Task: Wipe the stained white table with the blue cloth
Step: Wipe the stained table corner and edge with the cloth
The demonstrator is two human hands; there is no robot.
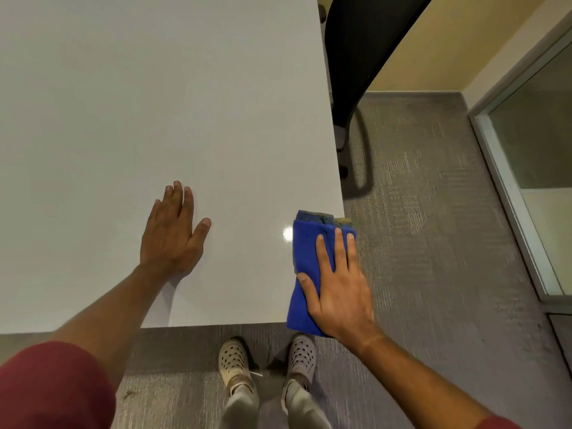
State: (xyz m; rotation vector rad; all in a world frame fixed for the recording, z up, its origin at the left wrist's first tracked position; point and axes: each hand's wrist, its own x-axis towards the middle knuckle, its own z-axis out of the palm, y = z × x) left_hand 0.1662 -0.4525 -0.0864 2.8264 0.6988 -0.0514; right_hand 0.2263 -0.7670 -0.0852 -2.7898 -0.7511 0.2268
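Dark red sleeves (52,388) fill the lower left corner of the frame, and between my forearms I see pale perforated clogs (235,363) on grey carpet (433,243) at the bottom centre. Further up, my right hand (337,292) lies flat and open, fingers spread, pressing on the folded blue microfibre cloth (305,264) without gripping it. That cloth sits at the near right corner of the smooth white table (154,103), right of centre in the frame, and overhangs both the front edge and the right edge a little; a darker, soiled fold shows at its far end. My left hand (173,233) rests open, palm down, on the bare tabletop just left of centre, holding nothing, well apart from the cloth. As for progress, I judge the wiping to be well along: across the whole surface in view I can make out no distinct stain, only a small bright glare beside the cloth. What is left, as far as I can tell, is this last corner strip under the cloth; anything beyond the left edge of the frame I cannot judge. A black office chair (359,57) stands at the upper right.
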